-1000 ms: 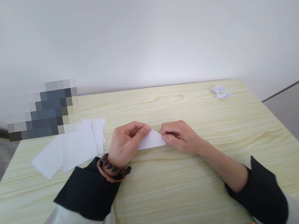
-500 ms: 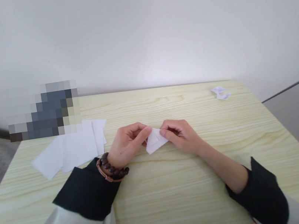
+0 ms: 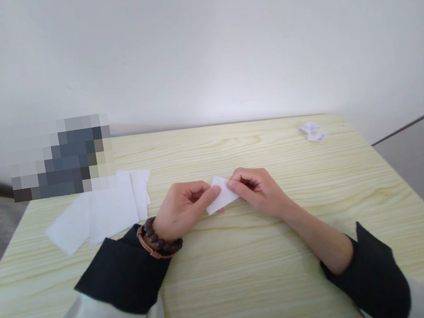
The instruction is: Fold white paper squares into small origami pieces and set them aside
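A small folded piece of white paper (image 3: 222,194) is pinched between both hands just above the pale wooden table (image 3: 251,259). My left hand (image 3: 182,210), with a dark bead bracelet on its wrist, grips the paper's left side with thumb and curled fingers. My right hand (image 3: 258,190) pinches the paper's right edge. Both hands rest near the middle of the table.
Several loose white sheets (image 3: 100,213) lie spread at the left of the table, partly under a blurred patch. Two small folded paper pieces (image 3: 312,131) sit at the far right corner. A white wall stands behind the table.
The folded paper went from a flat triangle lying on the table to a narrower piece, turned and held tilted between the fingers. Both hands shifted slightly closer together.
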### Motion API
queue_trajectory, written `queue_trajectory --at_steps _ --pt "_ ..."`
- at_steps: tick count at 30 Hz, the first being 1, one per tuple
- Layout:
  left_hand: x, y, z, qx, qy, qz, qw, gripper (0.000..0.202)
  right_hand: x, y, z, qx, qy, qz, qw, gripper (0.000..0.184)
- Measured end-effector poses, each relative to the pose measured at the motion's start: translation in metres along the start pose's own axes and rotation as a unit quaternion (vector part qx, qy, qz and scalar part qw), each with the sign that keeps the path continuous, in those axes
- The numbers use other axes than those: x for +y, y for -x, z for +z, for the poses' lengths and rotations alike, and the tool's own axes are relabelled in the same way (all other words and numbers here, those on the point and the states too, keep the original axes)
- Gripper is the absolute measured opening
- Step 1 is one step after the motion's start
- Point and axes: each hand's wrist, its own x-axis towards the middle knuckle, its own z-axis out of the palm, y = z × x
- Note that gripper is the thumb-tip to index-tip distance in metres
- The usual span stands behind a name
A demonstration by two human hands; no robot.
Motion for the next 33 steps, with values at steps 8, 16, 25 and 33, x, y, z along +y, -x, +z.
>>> queue_trajectory --at_steps 8,16,25,33 --pt "-0.0022 -0.0021 0.0010 0.033 -0.020 0.031 0.999 0.030 -0.0015 0.0008 -0.0006 -0.038 -0.007 0.004 0.999 0.026" --pt "-0.0017 -0.0007 -0.0001 0.038 -0.036 0.046 0.998 0.039 -0.0003 0.0001 0.0001 -0.037 0.011 -0.001 0.999 0.026" --pt "-0.0058 -0.0025 0.0027 0.010 0.017 0.013 1.000 0.028 0.0027 0.0010 0.0004 -0.008 -0.014 0.024 1.000 0.023" --pt "-0.0070 -0.0005 0.0028 0.012 0.027 0.036 0.999 0.023 -0.0003 -0.0004 0.0006 -0.019 0.005 -0.018 1.000 0.028"
